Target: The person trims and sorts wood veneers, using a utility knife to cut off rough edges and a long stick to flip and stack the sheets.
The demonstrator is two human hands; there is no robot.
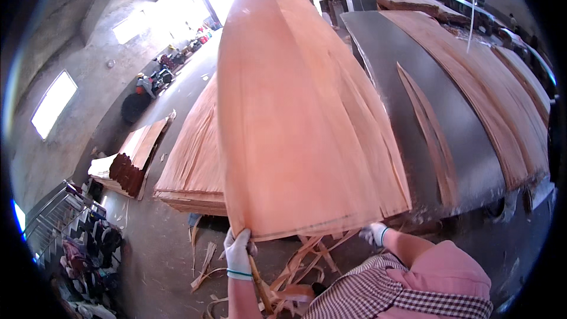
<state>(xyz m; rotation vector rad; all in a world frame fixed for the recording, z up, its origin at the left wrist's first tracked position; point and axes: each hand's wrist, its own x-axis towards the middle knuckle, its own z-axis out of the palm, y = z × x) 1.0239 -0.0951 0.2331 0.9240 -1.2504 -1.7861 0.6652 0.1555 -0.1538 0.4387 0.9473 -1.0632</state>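
both gloved hands pinch the near edge of the big thin pale-orange wood veneer sheet (pixel 295 112): left grip (pixel 238 254) closed on its corner, right grip (pixel 374 234) too. sheet rises over the grey steel counter (pixel 401 71); i judge it light, floppy, brittle.

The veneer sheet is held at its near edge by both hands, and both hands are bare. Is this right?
Not quite. In the head view both hands, left and right, grip the near edge of the veneer sheet, but they wear white gloves, not bare.

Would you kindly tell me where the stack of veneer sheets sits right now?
In the head view, the stack of veneer sheets sits on the floor at centre-left, behind the lifted sheet and left of the grey table.
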